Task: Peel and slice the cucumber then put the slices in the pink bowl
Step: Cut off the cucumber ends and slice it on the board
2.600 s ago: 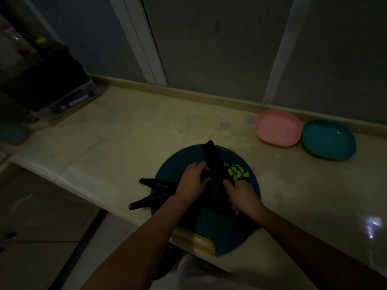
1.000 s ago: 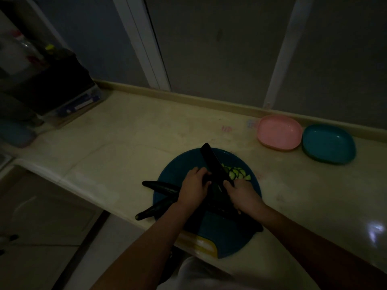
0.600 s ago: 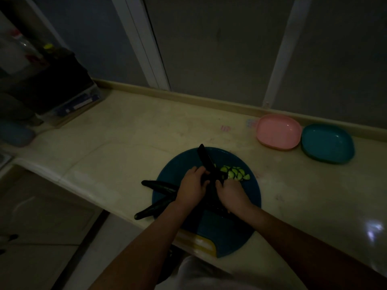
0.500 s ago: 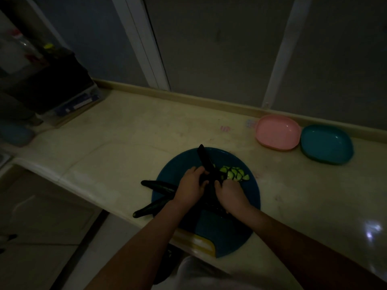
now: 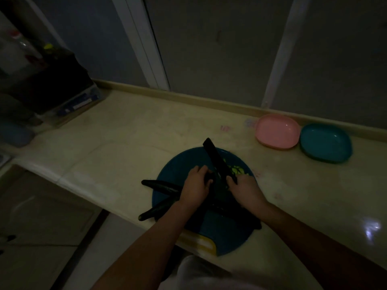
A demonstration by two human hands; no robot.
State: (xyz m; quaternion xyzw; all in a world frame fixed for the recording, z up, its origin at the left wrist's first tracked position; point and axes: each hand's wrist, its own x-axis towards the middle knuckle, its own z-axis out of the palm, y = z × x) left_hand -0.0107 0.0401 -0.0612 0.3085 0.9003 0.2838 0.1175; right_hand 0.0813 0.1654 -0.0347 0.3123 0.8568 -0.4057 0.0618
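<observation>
On a round blue cutting board (image 5: 178,170), my left hand (image 5: 194,186) grips the end of a dark cucumber (image 5: 210,178). My right hand (image 5: 245,190) holds a knife (image 5: 217,160) whose dark blade points up and away across the board, right beside my left fingers. A small heap of pale green cucumber slices (image 5: 237,170) lies just right of the blade. The pink bowl (image 5: 277,130) stands at the back right of the counter, apart from the board and with nothing visible in it.
A teal bowl (image 5: 325,142) touches the pink one on its right. Two more dark cucumbers (image 5: 161,185) (image 5: 157,210) jut off the board's left side, toward the counter edge. Another long dark piece (image 5: 240,216) lies under my right forearm. Dark clutter (image 5: 48,88) fills the far left.
My right hand and the knife have shifted a little to the right and the blade tip has risen, covering part of the slices. My left hand has kept its hold on the cucumber.
</observation>
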